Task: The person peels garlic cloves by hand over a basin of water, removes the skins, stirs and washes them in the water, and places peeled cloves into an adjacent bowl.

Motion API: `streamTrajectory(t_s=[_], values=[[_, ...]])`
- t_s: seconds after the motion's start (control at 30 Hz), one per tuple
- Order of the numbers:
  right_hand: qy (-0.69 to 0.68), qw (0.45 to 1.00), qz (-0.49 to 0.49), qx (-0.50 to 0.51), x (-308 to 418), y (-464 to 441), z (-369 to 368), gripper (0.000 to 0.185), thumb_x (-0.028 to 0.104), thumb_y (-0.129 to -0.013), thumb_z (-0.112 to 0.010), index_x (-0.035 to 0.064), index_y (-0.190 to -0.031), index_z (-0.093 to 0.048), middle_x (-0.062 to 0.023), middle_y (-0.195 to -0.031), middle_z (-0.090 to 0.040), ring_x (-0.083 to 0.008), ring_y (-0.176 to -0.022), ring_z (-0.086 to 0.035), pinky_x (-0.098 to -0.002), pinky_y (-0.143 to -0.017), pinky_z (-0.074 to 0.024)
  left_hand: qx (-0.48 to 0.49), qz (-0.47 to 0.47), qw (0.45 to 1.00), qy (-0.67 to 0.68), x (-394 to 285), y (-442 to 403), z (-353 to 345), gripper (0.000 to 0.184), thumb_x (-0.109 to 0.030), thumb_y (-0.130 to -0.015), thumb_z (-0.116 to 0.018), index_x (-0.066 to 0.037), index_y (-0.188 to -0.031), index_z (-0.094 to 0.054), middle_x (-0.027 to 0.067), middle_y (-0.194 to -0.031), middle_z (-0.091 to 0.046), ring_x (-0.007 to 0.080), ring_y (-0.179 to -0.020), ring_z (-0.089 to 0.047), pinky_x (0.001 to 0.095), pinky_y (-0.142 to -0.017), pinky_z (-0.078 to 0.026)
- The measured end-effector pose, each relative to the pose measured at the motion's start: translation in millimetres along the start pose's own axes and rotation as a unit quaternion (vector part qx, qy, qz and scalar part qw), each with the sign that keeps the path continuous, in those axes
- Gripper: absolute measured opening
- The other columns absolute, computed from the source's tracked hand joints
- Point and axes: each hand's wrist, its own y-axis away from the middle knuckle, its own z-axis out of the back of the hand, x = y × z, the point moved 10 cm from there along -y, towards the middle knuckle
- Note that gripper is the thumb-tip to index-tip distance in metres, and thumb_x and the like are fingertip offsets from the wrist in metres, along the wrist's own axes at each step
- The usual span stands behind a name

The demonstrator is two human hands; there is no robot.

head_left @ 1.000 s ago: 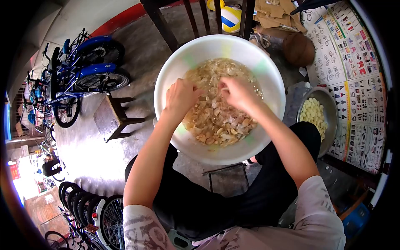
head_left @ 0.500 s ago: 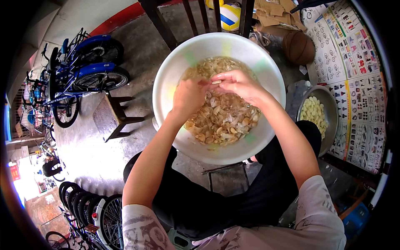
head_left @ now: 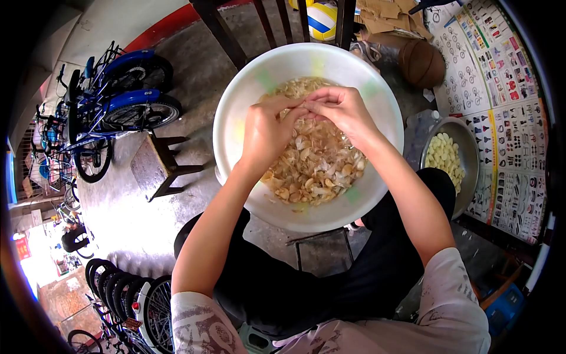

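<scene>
A wide white basin (head_left: 236,141) holds water with many unpeeled garlic cloves (head_left: 312,187) and loose papery skins floating in it. Over its middle, my left hand (head_left: 268,130) is closed, thumb and fingertips pinched against those of my right hand (head_left: 342,112). The right fingers are bent and pressed together too. Between the fingertips of both hands is a garlic clove, now almost wholly hidden by them. To the right, a metal bowl (head_left: 470,154) contains a heap of peeled garlic cloves (head_left: 445,159).
A wooden stool (head_left: 156,165) stands at the left, near blue bicycles (head_left: 127,109). Dark chair slats (head_left: 259,23) rise behind the basin. A basketball (head_left: 421,64), a volleyball (head_left: 321,22) and cardboard (head_left: 392,16) lie beyond. Several bicycle wheels (head_left: 156,307) are at lower left.
My fingertips have come together and now cover the pale clove that showed at the right fingers. My left hand has turned slightly, with its thumb side more visible.
</scene>
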Motion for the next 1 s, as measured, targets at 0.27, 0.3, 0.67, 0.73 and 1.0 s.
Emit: streamTrajectory(t_s=[0.27,0.3,0.67,0.73,1.0], values=[[-0.03,0.999,0.01,0.042,11,-1,1,0.019,0.008,-0.093,-0.065,-0.004,-0.108,-0.067,-0.0122,-0.1,-0.07,-0.0172,-0.088,-0.07,-0.0273,-0.08,-0.0574,0.067,0.243,0.929,0.271,53,8,-16,0.022,-0.007,-0.092,-0.064,0.006,-0.11,-0.064,0.011,-0.096,-0.072,0.0106,-0.082,-0.065,0.0259,-0.065,-0.051],[-0.031,0.999,0.01,0.042,10,-1,1,0.019,0.008,-0.093,-0.065,-0.004,-0.108,-0.067,-0.0122,-0.1,-0.07,-0.0172,-0.088,-0.07,-0.0273,-0.08,-0.0574,0.077,0.258,0.922,0.278,54,9,-17,0.025,-0.007,-0.093,-0.063,0.006,-0.114,-0.062,0.0104,-0.096,-0.071,0.0102,-0.083,-0.064,0.0245,-0.064,-0.05],[0.566,0.817,0.086,0.068,-75,-4,0,0.009,-0.001,-0.079,-0.064,0.0035,-0.077,-0.073,-0.0171,-0.079,-0.07,-0.03,-0.071,-0.068,-0.0399,-0.068,-0.0533,0.088,0.273,0.924,0.252,57,10,-18,0.022,-0.019,-0.098,-0.057,0.0,-0.107,-0.062,-0.0011,-0.09,-0.065,0.0013,-0.059,-0.037,0.0184,-0.053,-0.029],[0.558,0.823,0.042,0.094,-72,-1,-3,0.012,-0.003,-0.077,-0.061,0.0015,-0.072,-0.07,-0.0188,-0.078,-0.069,-0.0337,-0.076,-0.068,-0.0439,-0.065,-0.0528,0.087,0.281,0.92,0.257,63,12,-17,0.022,-0.02,-0.098,-0.058,0.0,-0.106,-0.063,-0.0014,-0.089,-0.064,0.0014,-0.057,-0.036,0.0186,-0.053,-0.028],[0.626,0.764,0.156,0.019,-35,13,-19,0.013,-0.001,-0.081,-0.058,-0.0013,-0.093,-0.062,-0.0223,-0.069,-0.061,-0.0349,-0.072,-0.067,-0.0474,-0.067,-0.0533,0.118,0.281,0.922,0.237,68,11,-17,0.024,-0.021,-0.095,-0.059,-0.001,-0.108,-0.064,0.0029,-0.088,-0.068,0.0078,-0.081,-0.054,0.0239,-0.072,-0.041]])
